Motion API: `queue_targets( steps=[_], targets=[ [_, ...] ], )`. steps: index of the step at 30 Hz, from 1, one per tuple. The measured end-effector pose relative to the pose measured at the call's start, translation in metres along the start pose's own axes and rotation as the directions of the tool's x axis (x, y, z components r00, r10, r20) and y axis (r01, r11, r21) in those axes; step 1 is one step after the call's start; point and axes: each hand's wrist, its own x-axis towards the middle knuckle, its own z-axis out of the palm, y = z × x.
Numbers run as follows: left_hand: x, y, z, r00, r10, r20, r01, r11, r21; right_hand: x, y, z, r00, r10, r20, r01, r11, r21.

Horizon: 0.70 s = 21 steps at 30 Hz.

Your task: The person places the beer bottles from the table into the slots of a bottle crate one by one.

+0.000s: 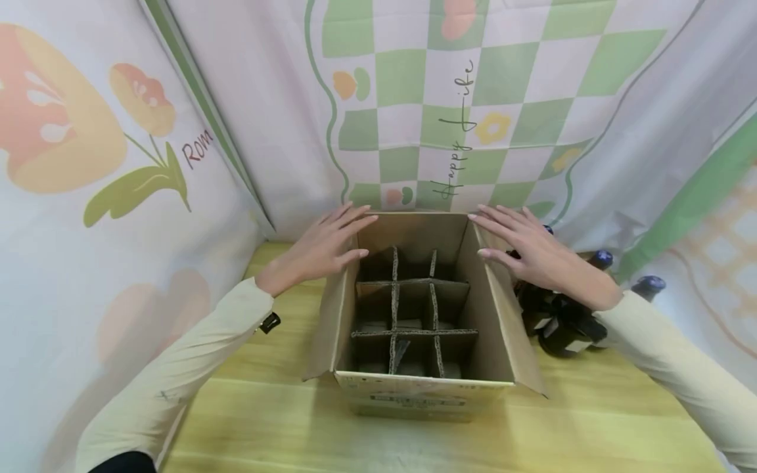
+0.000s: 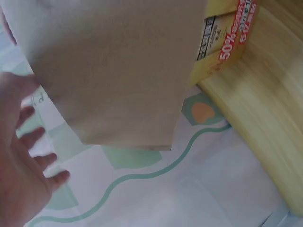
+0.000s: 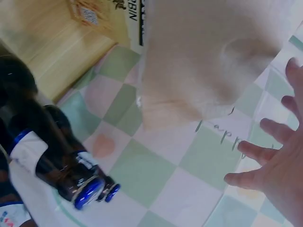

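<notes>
A cardboard box (image 1: 422, 389) with its top flaps spread stands on the table, and crossed cardboard dividers (image 1: 414, 333) split its inside into several compartments. At the far left corner, my left hand (image 1: 319, 248) rests by the rim with fingers extended. It shows beside the left flap (image 2: 113, 75) in the left wrist view, thumb near the flap's edge. My right hand (image 1: 529, 249) lies at the far right corner, fingers extended over the right side. Next to the right flap (image 3: 203, 61), its fingers are spread in the right wrist view. Neither hand grips anything.
Several dark bottles (image 1: 562, 335) with blue caps stand right of the box, partly behind the right forearm. A patterned curtain (image 1: 402, 79) hangs close behind. The wooden table (image 1: 266, 407) extends in front. A small black object (image 1: 270, 322) sits at the left cuff.
</notes>
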Motion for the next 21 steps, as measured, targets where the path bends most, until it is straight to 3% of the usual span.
queue_targets(
  steps=[3, 6, 9, 11, 14, 17, 18, 20, 21],
  targets=[
    [0.000, -0.001, 0.001, 0.997, -0.068, -0.043, 0.065, 0.996, -0.068, -0.007, 0.008, 0.001, 0.999, -0.009, -0.033, 0.009, 1.000, -0.018],
    [0.000, -0.001, 0.002, 0.988, -0.134, -0.077, 0.123, 0.984, -0.130, -0.016, 0.015, 0.000, 1.000, 0.007, -0.012, -0.008, 0.999, -0.046],
    [-0.001, -0.001, 0.004, 0.974, -0.205, -0.097, 0.183, 0.963, -0.196, -0.025, 0.019, -0.003, 0.993, 0.096, 0.068, -0.091, 0.994, -0.063],
    [-0.001, -0.001, 0.006, 0.961, -0.256, -0.104, 0.223, 0.941, -0.254, -0.031, 0.021, -0.005, 0.976, 0.173, 0.131, -0.164, 0.984, -0.074],
    [-0.002, -0.001, 0.008, 0.941, -0.322, -0.098, 0.268, 0.893, -0.362, -0.039, 0.026, -0.008, 0.919, 0.307, 0.249, -0.295, 0.952, -0.083],
    [-0.003, -0.001, 0.008, 0.929, -0.365, -0.067, 0.298, 0.841, -0.451, -0.048, 0.031, -0.010, 0.842, 0.414, 0.345, -0.407, 0.908, -0.098],
    [-0.003, 0.000, 0.008, 0.924, -0.381, -0.046, 0.313, 0.819, -0.481, -0.051, 0.033, -0.010, 0.814, 0.444, 0.375, -0.438, 0.893, -0.106],
    [-0.004, 0.000, 0.008, 0.913, -0.408, 0.009, 0.348, 0.765, -0.542, -0.057, 0.036, -0.010, 0.775, 0.480, 0.412, -0.475, 0.872, -0.121],
    [-0.004, 0.000, 0.008, 0.904, -0.425, 0.051, 0.372, 0.721, -0.585, -0.060, 0.038, -0.009, 0.761, 0.493, 0.422, -0.489, 0.863, -0.127]
  ],
)
